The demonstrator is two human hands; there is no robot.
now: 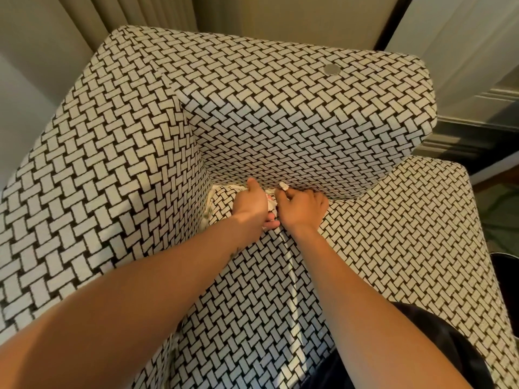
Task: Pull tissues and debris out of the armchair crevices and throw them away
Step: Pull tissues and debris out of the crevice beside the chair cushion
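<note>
A black-and-white woven-pattern armchair [295,113] fills the head view. Both my hands are at the back crevice where the seat cushion meets the backrest. My left hand [250,202] grips a wad of white crumpled tissue [271,204], which shows between the two hands. My right hand [302,207] is curled, pinching a small white scrap [283,186] at the crevice line. More white tissue [222,188] lies in the seam at the left corner of the seat.
The left armrest [92,175] and right armrest [415,220] flank the seat. Curtains [146,15] hang behind the chair. A dark baseboard [474,133] and floor lie to the right. Dark clothing [438,341] shows at lower right.
</note>
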